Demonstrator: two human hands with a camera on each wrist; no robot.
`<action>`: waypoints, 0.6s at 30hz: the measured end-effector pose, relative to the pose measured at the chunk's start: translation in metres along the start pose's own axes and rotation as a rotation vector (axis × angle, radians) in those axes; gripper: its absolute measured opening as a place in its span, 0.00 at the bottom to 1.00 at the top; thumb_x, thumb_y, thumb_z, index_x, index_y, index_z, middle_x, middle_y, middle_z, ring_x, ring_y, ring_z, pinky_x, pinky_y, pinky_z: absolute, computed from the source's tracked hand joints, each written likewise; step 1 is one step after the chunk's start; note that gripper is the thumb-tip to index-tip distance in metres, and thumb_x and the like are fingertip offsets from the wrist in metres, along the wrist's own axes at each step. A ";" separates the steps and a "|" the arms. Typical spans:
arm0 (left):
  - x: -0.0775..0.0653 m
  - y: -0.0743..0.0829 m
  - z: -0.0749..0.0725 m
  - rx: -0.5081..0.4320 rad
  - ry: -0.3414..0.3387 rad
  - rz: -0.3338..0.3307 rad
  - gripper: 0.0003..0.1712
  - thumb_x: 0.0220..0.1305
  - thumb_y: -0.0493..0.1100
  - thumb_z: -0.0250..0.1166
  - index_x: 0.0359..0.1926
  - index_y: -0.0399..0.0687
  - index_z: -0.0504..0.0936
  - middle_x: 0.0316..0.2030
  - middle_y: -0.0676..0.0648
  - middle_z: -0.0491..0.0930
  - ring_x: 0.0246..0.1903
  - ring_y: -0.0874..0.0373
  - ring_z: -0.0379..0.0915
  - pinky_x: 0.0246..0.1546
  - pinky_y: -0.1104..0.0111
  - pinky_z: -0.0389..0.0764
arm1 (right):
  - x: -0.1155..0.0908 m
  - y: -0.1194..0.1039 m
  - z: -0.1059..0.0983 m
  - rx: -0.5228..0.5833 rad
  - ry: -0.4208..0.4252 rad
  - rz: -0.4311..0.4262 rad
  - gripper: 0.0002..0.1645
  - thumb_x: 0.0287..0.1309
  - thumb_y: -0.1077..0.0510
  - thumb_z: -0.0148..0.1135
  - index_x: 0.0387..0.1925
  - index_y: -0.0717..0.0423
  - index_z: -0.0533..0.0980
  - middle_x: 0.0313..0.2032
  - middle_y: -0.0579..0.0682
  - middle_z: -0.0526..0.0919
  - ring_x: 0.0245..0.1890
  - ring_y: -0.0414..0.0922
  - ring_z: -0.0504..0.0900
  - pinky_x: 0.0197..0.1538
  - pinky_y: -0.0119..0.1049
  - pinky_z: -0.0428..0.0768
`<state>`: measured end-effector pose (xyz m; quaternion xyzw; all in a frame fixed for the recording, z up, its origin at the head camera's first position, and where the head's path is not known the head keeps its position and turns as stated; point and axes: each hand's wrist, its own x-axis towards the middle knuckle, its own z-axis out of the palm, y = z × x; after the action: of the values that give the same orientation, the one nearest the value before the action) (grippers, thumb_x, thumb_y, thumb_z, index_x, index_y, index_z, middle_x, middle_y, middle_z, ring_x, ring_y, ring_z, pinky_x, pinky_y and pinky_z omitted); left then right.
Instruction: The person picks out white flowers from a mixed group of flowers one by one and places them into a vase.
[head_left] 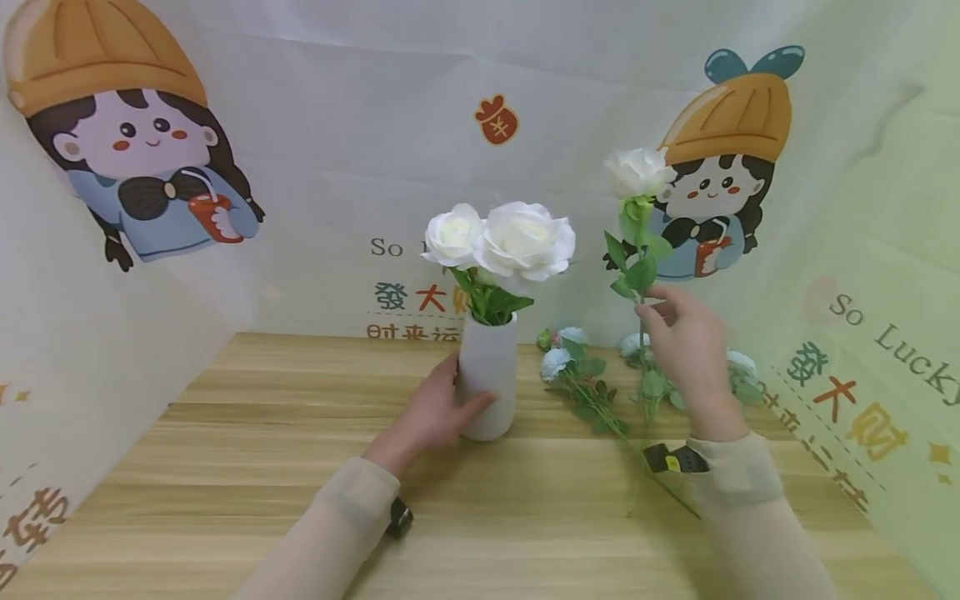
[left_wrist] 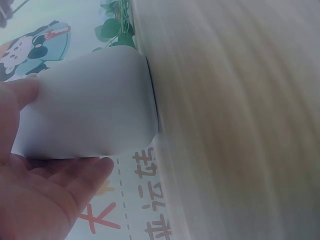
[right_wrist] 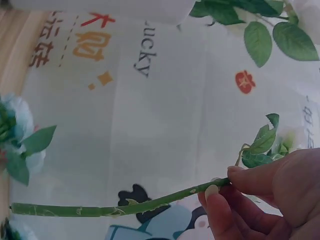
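Note:
A white vase [head_left: 489,358] stands upright on the wooden table, with white roses [head_left: 525,242] and green leaves rising from its mouth. My left hand [head_left: 427,412] holds its lower part, thumb across the front and fingers on the far side; the left wrist view shows the vase [left_wrist: 95,105] between thumb and fingers. To the right, my right hand [head_left: 686,346] pinches the green stem of a single white rose [head_left: 637,173] between thumb and fingertips. That rose is upright, apart from the vase, and its bare stem [right_wrist: 150,204] extends below the hand.
Pale blue flowers [head_left: 557,364] with long green stems lie on the table right of the vase. More pale blue flowers [head_left: 741,365] lie behind the right forearm, partly hidden. A printed cloth backdrop [head_left: 322,125] encloses the wooden table [head_left: 247,433] at the back and sides.

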<state>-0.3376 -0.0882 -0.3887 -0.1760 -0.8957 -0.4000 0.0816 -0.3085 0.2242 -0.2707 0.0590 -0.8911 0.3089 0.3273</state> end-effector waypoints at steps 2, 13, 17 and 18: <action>0.000 0.000 0.000 -0.005 -0.001 -0.005 0.51 0.65 0.60 0.66 0.75 0.38 0.51 0.67 0.36 0.62 0.62 0.47 0.61 0.62 0.49 0.68 | 0.001 -0.006 0.003 0.023 0.017 -0.013 0.19 0.71 0.54 0.59 0.57 0.59 0.77 0.41 0.60 0.85 0.37 0.53 0.81 0.35 0.51 0.81; -0.001 -0.001 -0.001 -0.015 -0.008 0.016 0.50 0.66 0.60 0.66 0.74 0.38 0.52 0.66 0.36 0.63 0.62 0.47 0.62 0.62 0.49 0.69 | 0.005 -0.042 0.019 0.222 0.141 -0.122 0.12 0.67 0.60 0.63 0.50 0.58 0.81 0.34 0.54 0.87 0.28 0.42 0.83 0.22 0.19 0.78; -0.001 0.000 -0.002 -0.015 -0.007 0.019 0.50 0.66 0.60 0.66 0.74 0.38 0.52 0.66 0.37 0.63 0.61 0.48 0.62 0.61 0.50 0.69 | 0.005 -0.056 0.024 0.344 0.191 -0.154 0.10 0.67 0.63 0.61 0.48 0.59 0.81 0.32 0.52 0.87 0.29 0.40 0.83 0.23 0.20 0.81; -0.001 0.000 -0.002 -0.016 -0.007 0.018 0.50 0.66 0.59 0.66 0.74 0.38 0.52 0.66 0.37 0.63 0.61 0.48 0.62 0.61 0.50 0.69 | 0.005 -0.059 0.026 0.370 0.207 -0.161 0.10 0.67 0.63 0.61 0.48 0.59 0.81 0.32 0.52 0.86 0.29 0.40 0.83 0.23 0.20 0.81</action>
<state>-0.3363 -0.0901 -0.3877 -0.1860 -0.8911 -0.4060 0.0805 -0.3086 0.1624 -0.2527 0.1570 -0.7733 0.4444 0.4241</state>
